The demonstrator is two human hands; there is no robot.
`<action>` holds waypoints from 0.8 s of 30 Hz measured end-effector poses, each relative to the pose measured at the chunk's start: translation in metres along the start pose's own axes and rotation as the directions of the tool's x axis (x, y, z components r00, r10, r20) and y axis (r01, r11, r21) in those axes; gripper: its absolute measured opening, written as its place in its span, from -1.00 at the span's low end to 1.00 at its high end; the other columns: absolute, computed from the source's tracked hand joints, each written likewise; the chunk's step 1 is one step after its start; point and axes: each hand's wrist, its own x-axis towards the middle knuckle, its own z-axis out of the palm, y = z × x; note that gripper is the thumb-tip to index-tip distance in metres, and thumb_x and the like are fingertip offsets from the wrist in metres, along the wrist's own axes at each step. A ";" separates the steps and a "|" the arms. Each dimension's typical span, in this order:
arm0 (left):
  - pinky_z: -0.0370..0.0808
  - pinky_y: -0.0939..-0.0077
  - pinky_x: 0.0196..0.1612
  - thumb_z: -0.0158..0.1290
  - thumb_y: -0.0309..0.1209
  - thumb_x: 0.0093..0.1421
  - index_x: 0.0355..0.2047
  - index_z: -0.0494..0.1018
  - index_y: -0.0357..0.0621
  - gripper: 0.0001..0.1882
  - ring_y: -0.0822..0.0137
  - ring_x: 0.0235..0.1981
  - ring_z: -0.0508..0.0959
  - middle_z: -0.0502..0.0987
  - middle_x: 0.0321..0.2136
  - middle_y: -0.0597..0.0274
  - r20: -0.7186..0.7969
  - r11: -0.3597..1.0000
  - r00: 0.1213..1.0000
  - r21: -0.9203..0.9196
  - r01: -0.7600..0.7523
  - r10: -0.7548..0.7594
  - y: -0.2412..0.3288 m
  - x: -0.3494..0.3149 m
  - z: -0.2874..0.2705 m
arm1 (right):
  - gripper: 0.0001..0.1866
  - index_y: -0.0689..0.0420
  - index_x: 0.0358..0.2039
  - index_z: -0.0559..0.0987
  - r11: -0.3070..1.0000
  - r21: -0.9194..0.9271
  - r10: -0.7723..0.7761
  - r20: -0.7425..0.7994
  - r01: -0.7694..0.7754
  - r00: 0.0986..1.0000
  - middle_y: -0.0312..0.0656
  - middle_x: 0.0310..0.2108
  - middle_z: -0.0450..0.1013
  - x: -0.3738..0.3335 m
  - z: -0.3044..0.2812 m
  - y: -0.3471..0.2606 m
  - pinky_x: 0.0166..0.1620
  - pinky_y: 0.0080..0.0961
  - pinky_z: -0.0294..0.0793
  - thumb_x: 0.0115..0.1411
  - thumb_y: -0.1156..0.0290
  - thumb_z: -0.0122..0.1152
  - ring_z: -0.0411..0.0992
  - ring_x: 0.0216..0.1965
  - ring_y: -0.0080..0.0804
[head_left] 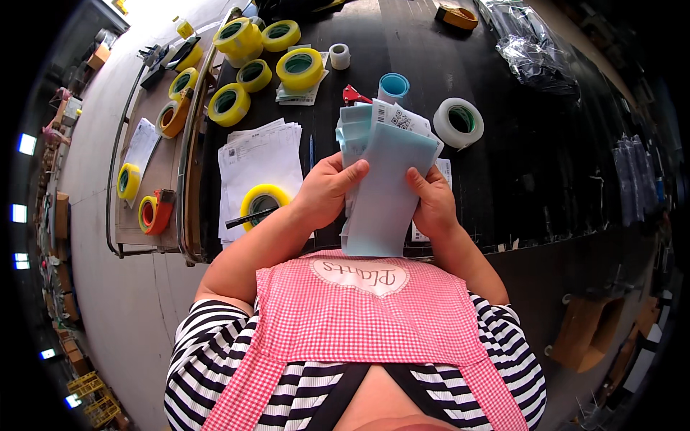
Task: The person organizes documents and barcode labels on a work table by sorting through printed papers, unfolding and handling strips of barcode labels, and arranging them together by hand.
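Observation:
A bundle of pale blue label backing strips stands in front of my chest, between both hands. My left hand is closed on its left side, the thumb on top. My right hand grips the right edge, also with its thumb in front. White printed labels show behind the bundle's upper end. Just beyond lie a blue-lined roll and a red-handled tool, partly covered. To the right of these sits a roll of clear tape.
Left of my hands are a paper stack and a yellow tape roll with a black pen across it. Several yellow tape rolls stand farther back. A wheeled cart adjoins the black table; plastic bags lie far right.

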 end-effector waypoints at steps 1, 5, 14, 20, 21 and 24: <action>0.55 0.35 -0.07 0.12 -0.27 0.23 -0.05 0.39 -0.28 -0.61 0.30 -0.19 0.57 0.54 -0.16 0.12 -0.004 1.000 1.000 -0.005 0.001 -0.001 0.000 0.000 -0.002 | -0.68 0.17 0.02 0.42 0.998 0.056 0.012 -0.010 -0.011 1.000 -0.16 -0.08 0.47 0.001 -0.002 0.000 -0.01 -0.46 0.48 0.28 0.38 0.12 0.46 -0.08 -0.42; 0.55 0.31 -0.06 0.09 -0.25 0.25 -0.04 0.39 -0.28 -0.61 0.28 -0.17 0.57 0.53 -0.15 0.10 -0.039 1.000 0.999 -0.020 0.014 -0.015 -0.002 0.003 -0.008 | -0.68 0.18 0.02 0.42 0.991 0.126 0.050 -0.032 -0.046 0.998 -0.16 -0.08 0.46 0.006 -0.007 0.000 0.00 -0.45 0.48 0.30 0.33 0.08 0.46 -0.07 -0.42; 0.53 0.27 -0.04 0.16 -0.35 0.20 -0.05 0.41 -0.29 -0.63 0.27 -0.16 0.57 0.54 -0.15 0.08 -0.068 1.000 0.998 0.010 0.016 -0.016 0.009 0.006 -0.008 | -0.72 0.24 -0.10 0.50 0.993 -0.110 0.035 0.032 -0.032 0.999 -0.17 -0.21 0.52 0.004 -0.019 -0.007 -0.12 -0.54 0.53 0.31 0.30 0.08 0.51 -0.21 -0.46; 0.53 0.32 -0.05 0.23 -0.52 0.08 -0.07 0.43 -0.31 -0.60 0.29 -0.18 0.58 0.56 -0.17 0.10 -0.084 0.989 0.996 0.142 0.046 -0.035 0.003 0.001 -0.007 | -0.71 0.22 -0.10 0.49 0.999 -0.027 0.033 -0.057 -0.034 0.998 -0.19 -0.23 0.52 -0.001 0.001 -0.005 -0.11 -0.53 0.53 0.30 0.28 0.10 0.50 -0.23 -0.48; 0.53 0.33 -0.05 0.23 -0.55 0.06 -0.07 0.43 -0.31 -0.59 0.30 -0.18 0.58 0.56 -0.16 0.10 -0.107 0.979 0.993 0.190 0.067 -0.047 0.002 0.000 -0.007 | -0.72 0.22 -0.09 0.48 0.998 0.039 0.043 -0.116 -0.039 0.992 -0.19 -0.22 0.51 -0.003 0.006 -0.006 -0.10 -0.51 0.53 0.28 0.31 0.12 0.50 -0.23 -0.47; 0.51 0.34 -0.03 0.22 -0.56 0.05 -0.06 0.43 -0.31 -0.59 0.30 -0.17 0.58 0.56 -0.16 0.09 -0.112 0.972 0.991 0.214 0.099 -0.076 0.003 -0.003 -0.001 | -0.72 0.21 -0.06 0.46 0.999 0.032 0.007 -0.184 -0.001 0.983 -0.18 -0.18 0.51 -0.007 0.011 -0.001 -0.06 -0.47 0.52 0.26 0.36 0.15 0.50 -0.20 -0.44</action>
